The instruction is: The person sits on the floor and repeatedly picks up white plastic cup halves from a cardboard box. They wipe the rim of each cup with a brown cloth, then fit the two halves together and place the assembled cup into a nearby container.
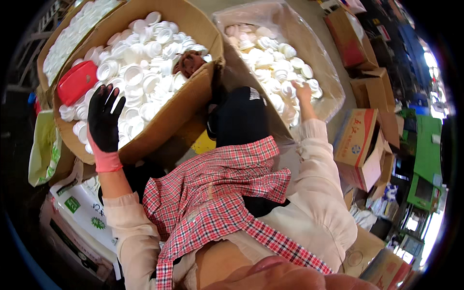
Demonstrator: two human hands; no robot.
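Note:
My left hand point(105, 116), in a black-palmed glove with a pink cuff, is open with fingers spread. It hovers over or rests on white round plastic caps point(133, 75) in a large brown cardboard box point(169, 113). Bare, my right hand point(303, 95) reaches into a plastic-lined box point(328, 92) holding more white caps point(280, 67). Its thumb and fingers look apart, close to the caps; whether a fingertip touches one, I cannot tell. A red pouch point(77, 82) lies on the caps near my left hand, and a crumpled brown cloth or glove point(188, 64) lies at the box's right side.
Another box of white pieces point(72, 41) stands at the far left. A white-green bag point(44, 147) hangs beside the left box. Cardboard cartons point(355, 145) line the right side, with a green machine point(427, 162) beyond. My legs lie between the two cap boxes.

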